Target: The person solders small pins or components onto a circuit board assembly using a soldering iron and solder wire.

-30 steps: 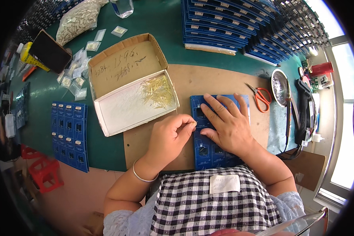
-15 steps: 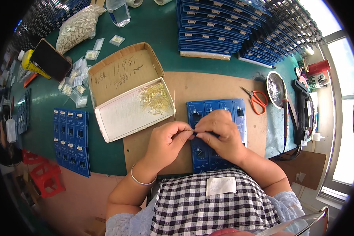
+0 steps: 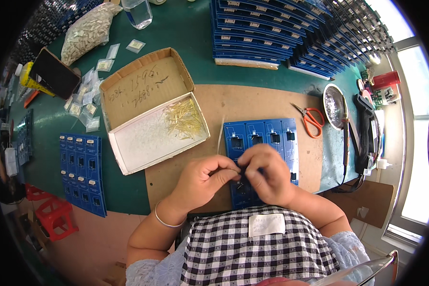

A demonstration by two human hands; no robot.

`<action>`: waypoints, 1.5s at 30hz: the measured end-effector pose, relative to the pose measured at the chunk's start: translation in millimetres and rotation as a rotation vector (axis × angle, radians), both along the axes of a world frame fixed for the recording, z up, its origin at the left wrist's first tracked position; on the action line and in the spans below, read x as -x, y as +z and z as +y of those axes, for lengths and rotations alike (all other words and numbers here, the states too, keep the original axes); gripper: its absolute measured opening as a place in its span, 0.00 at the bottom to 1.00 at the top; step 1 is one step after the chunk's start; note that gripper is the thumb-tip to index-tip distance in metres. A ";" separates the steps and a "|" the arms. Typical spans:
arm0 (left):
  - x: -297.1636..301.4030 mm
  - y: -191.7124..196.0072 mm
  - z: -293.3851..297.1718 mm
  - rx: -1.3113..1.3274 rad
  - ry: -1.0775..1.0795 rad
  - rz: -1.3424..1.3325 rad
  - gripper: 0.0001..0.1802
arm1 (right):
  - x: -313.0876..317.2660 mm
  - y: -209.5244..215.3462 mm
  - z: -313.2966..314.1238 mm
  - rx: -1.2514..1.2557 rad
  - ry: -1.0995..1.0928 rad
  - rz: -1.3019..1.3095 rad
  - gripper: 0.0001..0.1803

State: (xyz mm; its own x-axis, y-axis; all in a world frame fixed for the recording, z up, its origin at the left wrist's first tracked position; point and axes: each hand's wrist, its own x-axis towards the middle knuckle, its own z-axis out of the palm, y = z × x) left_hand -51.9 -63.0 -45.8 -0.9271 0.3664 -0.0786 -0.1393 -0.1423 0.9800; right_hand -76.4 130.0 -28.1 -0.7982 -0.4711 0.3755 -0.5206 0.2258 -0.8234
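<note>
At the far left, a blue tray panel (image 3: 82, 172) lies flat on the green surface (image 3: 195, 28). To its right sits an open cardboard box (image 3: 148, 107) with thin yellowish pins (image 3: 183, 119) heaped in its white lower half. Near the person, the left hand (image 3: 202, 181) is curled, its fingertips pinched against those of the right hand (image 3: 267, 174), which is also closed; whatever small part they grip is hidden. Both hands rest over the blue tray (image 3: 264, 138) on the brown board (image 3: 252, 102). Farther right lie orange-handled scissors (image 3: 310, 119) and a round metal dish (image 3: 334, 99).
</note>
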 end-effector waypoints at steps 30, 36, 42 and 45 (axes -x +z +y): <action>2.8 -9.4 5.4 0.233 0.362 0.192 0.03 | 40.6 3.3 12.5 -0.457 0.118 0.063 0.14; 2.1 -7.4 4.2 0.252 0.358 0.184 0.03 | 44.1 8.9 2.7 -0.555 0.156 0.104 0.19; 1.7 -6.5 3.6 0.247 0.371 0.186 0.03 | 44.7 11.9 -4.6 -0.631 0.170 0.132 0.19; 2.0 -6.5 3.4 0.238 0.371 0.187 0.03 | 45.6 14.6 -9.5 -0.644 0.159 0.131 0.18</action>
